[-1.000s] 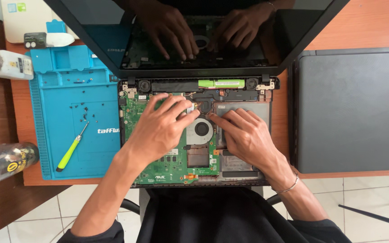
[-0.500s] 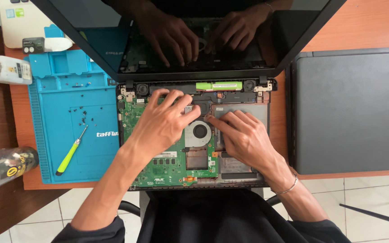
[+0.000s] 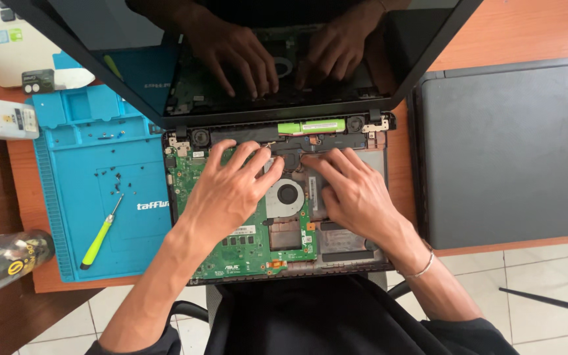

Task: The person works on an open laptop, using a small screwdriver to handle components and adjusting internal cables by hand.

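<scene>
Head view: opened laptop (image 3: 185, 172) at desk centre, green motherboard (image 3: 244, 246) exposed, dark screen tilted back above. Left hand (image 3: 228, 190) flat on board, fingers spread near hinge edge, grasping nothing. Right hand (image 3: 356, 194) likewise spread beside cooling fan (image 3: 287, 195), nothing gripped. Left of laptop: blue repair mat (image 3: 80, 164) with green screwdriver (image 3: 100, 235), loose screws. Right: closed dark laptop (image 3: 514, 151).

This looks like an electronics repair bench at a desk. An opened laptop (image 3: 277, 210) with its green board bare lies at the front edge of a wooden table (image 3: 527, 33), and a blue repair mat (image 3: 100, 190) with loose screws and a screwdriver (image 3: 100, 233) lies toward its left edge. A closed laptop (image 3: 514, 151) sits at the right edge, above a tiled floor (image 3: 547, 269).
</scene>
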